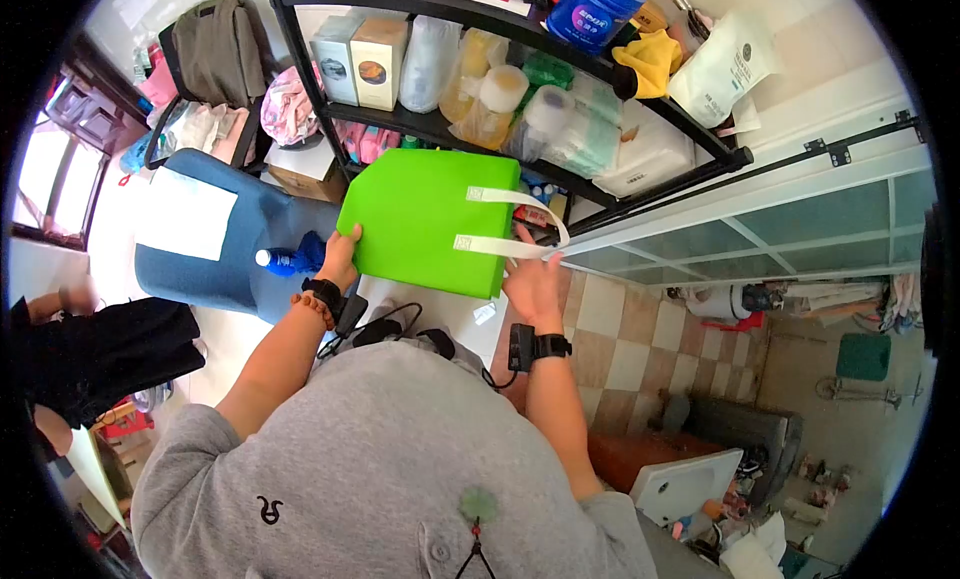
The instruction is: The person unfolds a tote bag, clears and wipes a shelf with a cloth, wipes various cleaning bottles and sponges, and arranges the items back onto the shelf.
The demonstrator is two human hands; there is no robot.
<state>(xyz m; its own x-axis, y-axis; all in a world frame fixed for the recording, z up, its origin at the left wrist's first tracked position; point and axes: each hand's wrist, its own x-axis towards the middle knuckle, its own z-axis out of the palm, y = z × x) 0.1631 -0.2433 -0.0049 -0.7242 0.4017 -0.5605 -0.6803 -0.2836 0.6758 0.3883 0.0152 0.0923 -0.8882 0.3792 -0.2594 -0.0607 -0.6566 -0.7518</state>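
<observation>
A bright green tote bag with two white strap handles is held sideways in front of my body. My left hand grips the bag's left edge, thumb on the near face and the other fingers hidden behind it. At the bag's right side, beside its top edge and the loops of the handles, is my right hand. Its fingers are stretched out and apart, next to the bag's edge and the nearer strap. What is inside the bag does not show.
Ahead stands a black shelf rack with boxes, bottles and a blue tub. A blue chair holds a white paper sheet and a blue bottle. Another person in black is at far left. Right is a glazed sliding door.
</observation>
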